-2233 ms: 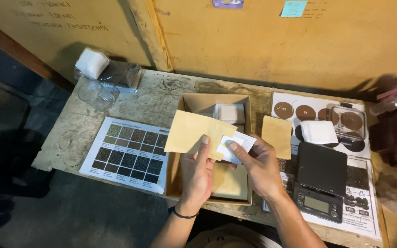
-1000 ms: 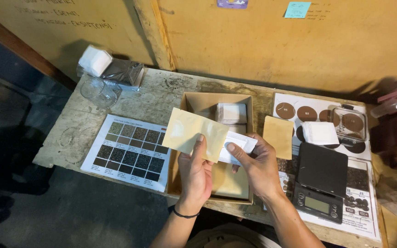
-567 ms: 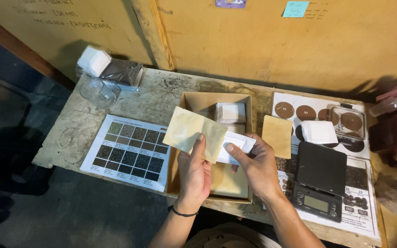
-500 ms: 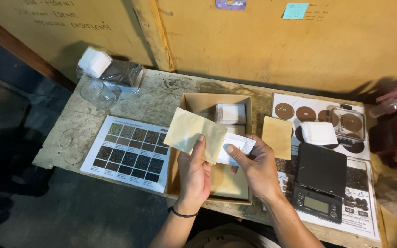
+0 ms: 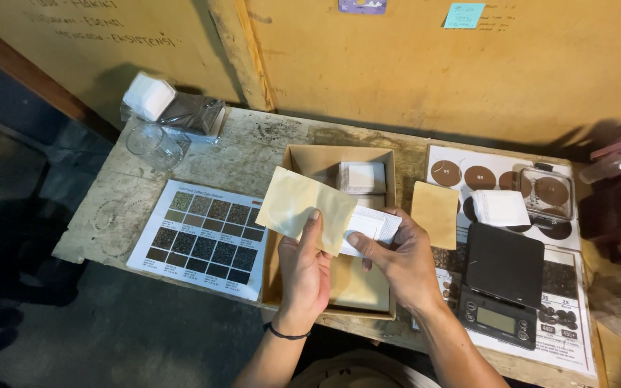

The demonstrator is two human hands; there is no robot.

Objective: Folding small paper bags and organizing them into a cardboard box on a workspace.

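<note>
At frame centre, above the cardboard box [image 5: 303,159], a tan pouch [image 5: 305,208] is pinched by left hand [image 5: 305,273] fingers; a white sachet [image 5: 369,228], clamped by right hand [image 5: 400,260], has been drawn closer to its mouth.

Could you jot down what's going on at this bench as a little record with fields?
Setting: worn wooden table against a yellow board wall
Left hand: holds a pale yellow flat paper pouch
Right hand: holds a small white filter packet at the pouch's edge
Beneath the hands: open brown cardboard box with white packets inside
Left of box: printed chart of dark square swatches
Right of box: second yellow pouch, black digital scale
Far left corner: clear glass cup
</note>
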